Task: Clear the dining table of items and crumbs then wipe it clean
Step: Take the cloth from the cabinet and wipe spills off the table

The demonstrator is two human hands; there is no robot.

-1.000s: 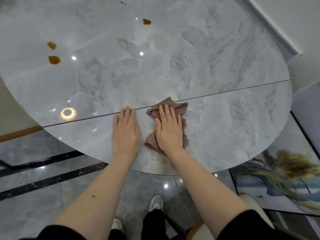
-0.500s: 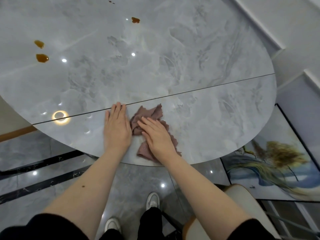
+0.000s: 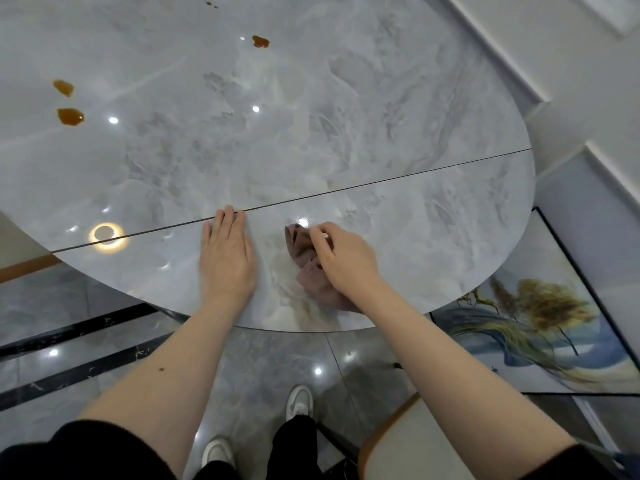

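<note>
A crumpled mauve cloth (image 3: 304,258) lies on the near part of the grey marble table (image 3: 433,216). My right hand (image 3: 343,261) is on top of it, fingers curled and gripping the cloth. Flat on the table just left of the cloth rests my left hand (image 3: 227,258), fingers straight and together, reaching the dark seam line. Brown liquid spots remain on the far side: two at the left (image 3: 69,116) and one further back (image 3: 260,41).
A chair (image 3: 408,441) with a cream seat stands below my right arm at the table's near edge. A framed painting (image 3: 540,327) leans on the floor at the right. White wall panelling runs along the far right. My shoes stand on the grey floor tiles.
My right hand has slid the cloth to the right, away from my left hand, and its fingers went from flat to curled on the cloth. My left hand stayed put.
</note>
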